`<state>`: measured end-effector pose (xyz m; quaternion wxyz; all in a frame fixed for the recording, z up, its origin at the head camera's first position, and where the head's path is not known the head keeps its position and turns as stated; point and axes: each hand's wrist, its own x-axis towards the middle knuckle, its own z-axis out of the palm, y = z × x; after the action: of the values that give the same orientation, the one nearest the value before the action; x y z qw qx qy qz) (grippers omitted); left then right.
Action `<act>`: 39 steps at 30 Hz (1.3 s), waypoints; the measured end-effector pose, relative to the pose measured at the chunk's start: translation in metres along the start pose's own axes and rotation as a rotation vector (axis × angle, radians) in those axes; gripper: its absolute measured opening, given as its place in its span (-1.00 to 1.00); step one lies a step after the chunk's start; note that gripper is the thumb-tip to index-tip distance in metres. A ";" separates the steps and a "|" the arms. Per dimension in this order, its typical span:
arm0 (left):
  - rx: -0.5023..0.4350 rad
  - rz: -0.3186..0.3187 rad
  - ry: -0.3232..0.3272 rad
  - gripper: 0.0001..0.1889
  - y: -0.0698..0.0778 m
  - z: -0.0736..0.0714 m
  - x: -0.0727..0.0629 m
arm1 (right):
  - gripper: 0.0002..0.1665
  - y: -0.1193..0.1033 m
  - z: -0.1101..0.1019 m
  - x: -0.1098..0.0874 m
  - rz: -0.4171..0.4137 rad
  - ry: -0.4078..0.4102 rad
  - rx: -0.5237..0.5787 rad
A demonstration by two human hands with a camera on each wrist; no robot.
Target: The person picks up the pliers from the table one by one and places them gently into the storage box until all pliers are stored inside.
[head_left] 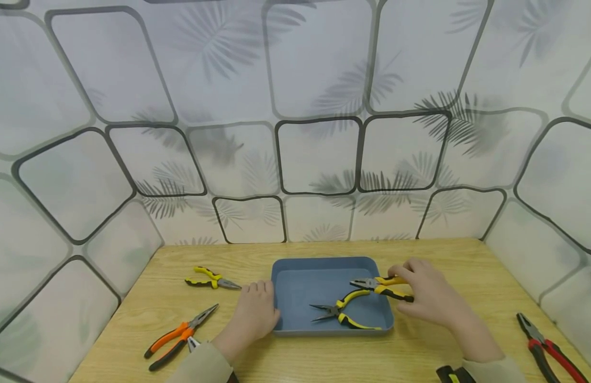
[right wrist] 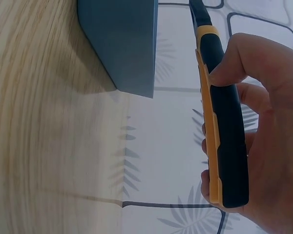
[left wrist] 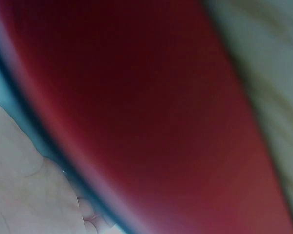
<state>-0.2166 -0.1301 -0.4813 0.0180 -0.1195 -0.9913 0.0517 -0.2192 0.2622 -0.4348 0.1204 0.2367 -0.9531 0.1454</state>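
Note:
Yellow-and-black combination pliers (head_left: 383,287) are in my right hand (head_left: 429,292), gripped by the handles. Their metal jaws point left over the right side of a blue-grey tray (head_left: 295,282). In the right wrist view, the thumb of my right hand (right wrist: 273,107) presses the dark face of a handle of the pliers (right wrist: 227,131), beside the tray's outer wall (right wrist: 122,44). Yellow-and-black long-nose pliers (head_left: 343,310) lie inside the tray with spread handles. At the tray's left side, my left hand (head_left: 257,308) holds the rim, its fingertips partly hidden.
On the wooden table (head_left: 295,361), yellow-and-black pliers (head_left: 214,279) and orange-handled pliers (head_left: 182,335) lie left. Another metal tip (head_left: 193,343) shows beside the left sleeve. Red-and-black pliers (head_left: 546,346) lie far right. A blurred red surface (left wrist: 151,117) fills most of the left wrist view.

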 end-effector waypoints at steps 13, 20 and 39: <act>0.011 -0.003 0.000 -0.47 0.001 -0.001 -0.002 | -0.39 -0.008 0.004 0.006 -0.038 -0.018 0.026; 0.007 -0.001 0.008 -0.47 0.001 0.000 -0.001 | -0.37 -0.010 0.007 0.009 -0.043 -0.030 0.034; 0.018 0.002 0.025 -0.49 0.002 -0.001 -0.002 | -0.38 -0.017 0.018 0.019 -0.098 -0.088 0.020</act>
<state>-0.2140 -0.1285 -0.4802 0.0314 -0.1210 -0.9904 0.0589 -0.2305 0.2341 -0.4424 0.0827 0.2904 -0.9432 0.1385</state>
